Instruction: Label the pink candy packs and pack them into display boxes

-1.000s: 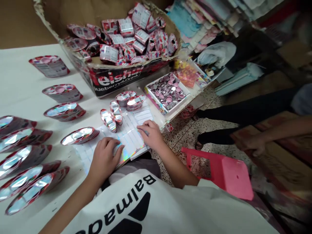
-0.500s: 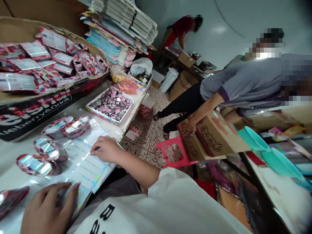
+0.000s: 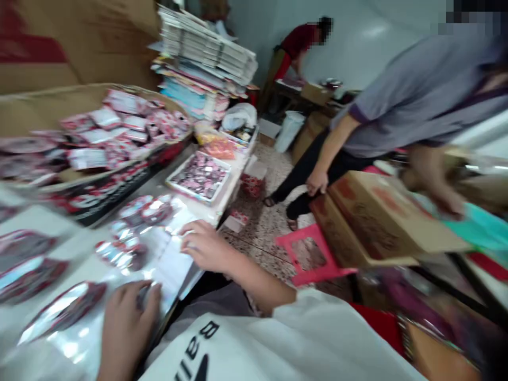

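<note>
Both my hands rest on a shiny holographic sticker sheet (image 3: 166,264) at the near edge of a white table (image 3: 85,267). My left hand (image 3: 127,323) lies flat on the sheet's near end, fingers stretched out. My right hand (image 3: 204,246) presses on the sheet's right part with fingers bent down; whether it pinches a sticker is blurred. Several red foil pouches (image 3: 127,251) stand opened just beyond the sheet, and more lie at the left (image 3: 59,312). The picture is smeared by motion.
A cardboard box (image 3: 83,174) full of red pouches stands at the back left. A white tray of pink round caps (image 3: 200,177) sits at the table's right corner. A person in grey carries a brown carton (image 3: 381,217) over a pink stool (image 3: 307,256). Stacked paper (image 3: 206,58) rises behind.
The view has swung slightly back to the left and blurred. The person in grey has stepped nearer with the carton. My hands stay on the sheet.
</note>
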`<state>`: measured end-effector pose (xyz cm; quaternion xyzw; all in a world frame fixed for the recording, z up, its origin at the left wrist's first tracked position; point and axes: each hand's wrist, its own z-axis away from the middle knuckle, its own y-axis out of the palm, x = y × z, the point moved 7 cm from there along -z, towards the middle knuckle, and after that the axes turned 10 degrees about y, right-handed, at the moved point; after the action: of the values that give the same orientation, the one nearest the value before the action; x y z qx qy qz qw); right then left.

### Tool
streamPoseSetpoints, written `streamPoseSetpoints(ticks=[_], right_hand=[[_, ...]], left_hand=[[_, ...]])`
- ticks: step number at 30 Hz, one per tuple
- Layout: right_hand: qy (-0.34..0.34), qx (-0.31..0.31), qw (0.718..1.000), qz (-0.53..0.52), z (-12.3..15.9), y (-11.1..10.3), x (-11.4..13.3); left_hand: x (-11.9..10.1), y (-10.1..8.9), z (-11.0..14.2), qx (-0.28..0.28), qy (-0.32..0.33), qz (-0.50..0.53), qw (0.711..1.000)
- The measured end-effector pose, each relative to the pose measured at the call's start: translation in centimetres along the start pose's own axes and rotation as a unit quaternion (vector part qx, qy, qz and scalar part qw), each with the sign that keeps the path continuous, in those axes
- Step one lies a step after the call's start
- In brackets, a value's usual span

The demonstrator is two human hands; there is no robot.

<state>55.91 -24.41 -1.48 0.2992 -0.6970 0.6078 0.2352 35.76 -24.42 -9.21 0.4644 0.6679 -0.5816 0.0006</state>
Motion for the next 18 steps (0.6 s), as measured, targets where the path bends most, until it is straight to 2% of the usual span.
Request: streamPoseSetpoints(ticks=[2, 5, 8, 11, 15, 18], right_hand=[[-0.013, -0.025, 0.996, -0.088, 1.6, -2.5, 2.0], [-0.011, -0.043, 0.978, -0.206, 2.5, -5.4, 3.3], [-0.027, -0.074, 0.951, -0.299, 2.4, -6.3, 4.7], [-0.004, -0.045, 0.932, -0.359, 1.8, -4.0, 6.8], [0.052, 0.067, 0.9, -0.428, 0.5, 1.3, 9.7], [0.084, 0.104, 0.863, -0.486, -0.5, 3.7, 11.3]], left_hand=[[-0.7, -0.6, -0.2, -0.021, -0.039, 0.006, 0.999], [-0.7, -1.2, -0.3, -0.025, -0.095, 0.068, 0.993], [-0.9, -2.2, 0.3, -0.039, -0.151, 0.173, 0.973], [-2.5, -3.9, 0.9, -0.077, -0.169, 0.325, 0.927], [-4.3, -7.3, 0.9, -0.147, -0.141, 0.488, 0.849], [-4.1, -9.7, 1.1, -0.165, -0.163, 0.501, 0.834]])
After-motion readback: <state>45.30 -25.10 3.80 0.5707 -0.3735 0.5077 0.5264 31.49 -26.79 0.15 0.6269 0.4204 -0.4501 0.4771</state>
